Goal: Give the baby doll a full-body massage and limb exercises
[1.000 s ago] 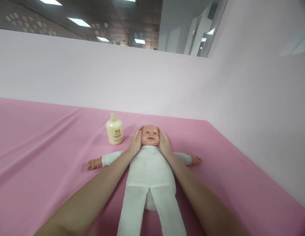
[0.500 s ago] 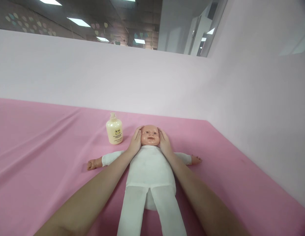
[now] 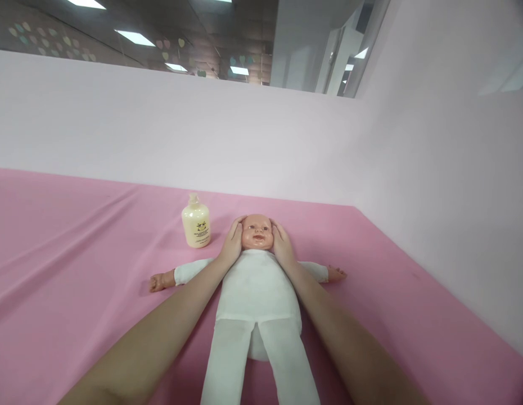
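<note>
A baby doll (image 3: pixel 258 287) with a white cloth body lies on its back, face up, its arms spread to both sides. My left hand (image 3: pixel 233 242) cups the left side of the doll's head (image 3: pixel 257 232). Against the right side of the head rests my right hand (image 3: pixel 282 242), so the head sits between both palms. The fingertips of both hands are partly hidden beside and behind the head. My forearms pass over the doll's arms.
A pale yellow bottle (image 3: pixel 196 225) with a black print stands upright left of the doll's head. The pink cloth (image 3: pixel 97 242) has long creases at the left. White walls (image 3: pixel 181 129) rise behind and on the right, with a window above.
</note>
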Demonstrator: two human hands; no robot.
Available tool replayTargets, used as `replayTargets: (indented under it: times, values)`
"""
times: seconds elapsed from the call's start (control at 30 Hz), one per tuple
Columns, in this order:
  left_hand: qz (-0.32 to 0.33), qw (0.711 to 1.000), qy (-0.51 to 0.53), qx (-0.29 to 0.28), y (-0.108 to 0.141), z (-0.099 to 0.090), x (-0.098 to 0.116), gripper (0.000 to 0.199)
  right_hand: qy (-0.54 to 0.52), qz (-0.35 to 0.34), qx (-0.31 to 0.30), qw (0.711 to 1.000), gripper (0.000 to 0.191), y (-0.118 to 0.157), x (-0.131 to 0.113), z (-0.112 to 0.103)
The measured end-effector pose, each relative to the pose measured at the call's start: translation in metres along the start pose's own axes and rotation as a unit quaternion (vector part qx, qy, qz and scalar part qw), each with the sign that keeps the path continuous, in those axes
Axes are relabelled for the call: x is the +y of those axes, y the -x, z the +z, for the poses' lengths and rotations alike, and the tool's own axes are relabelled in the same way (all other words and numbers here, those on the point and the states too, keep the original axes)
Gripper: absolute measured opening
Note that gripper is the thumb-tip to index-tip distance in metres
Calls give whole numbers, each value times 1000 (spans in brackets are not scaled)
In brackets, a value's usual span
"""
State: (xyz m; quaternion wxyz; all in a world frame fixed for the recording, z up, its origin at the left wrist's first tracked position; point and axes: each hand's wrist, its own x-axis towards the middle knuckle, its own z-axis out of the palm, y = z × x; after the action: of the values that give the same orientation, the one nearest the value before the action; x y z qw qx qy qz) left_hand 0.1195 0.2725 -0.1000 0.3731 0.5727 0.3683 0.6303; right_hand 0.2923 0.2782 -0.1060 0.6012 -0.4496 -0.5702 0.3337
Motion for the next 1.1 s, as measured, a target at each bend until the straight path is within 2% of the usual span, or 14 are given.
replayTargets:
  times: [0.67,1.1]
  values:
    - [-1,1000,12,-3,-1,-1,-4,41,10,5,-12,1000,49,5,-8,1]
    - [-9,1000,12,-1,0,0,-3,40,0,5,-8,1000,50,3,0,2]
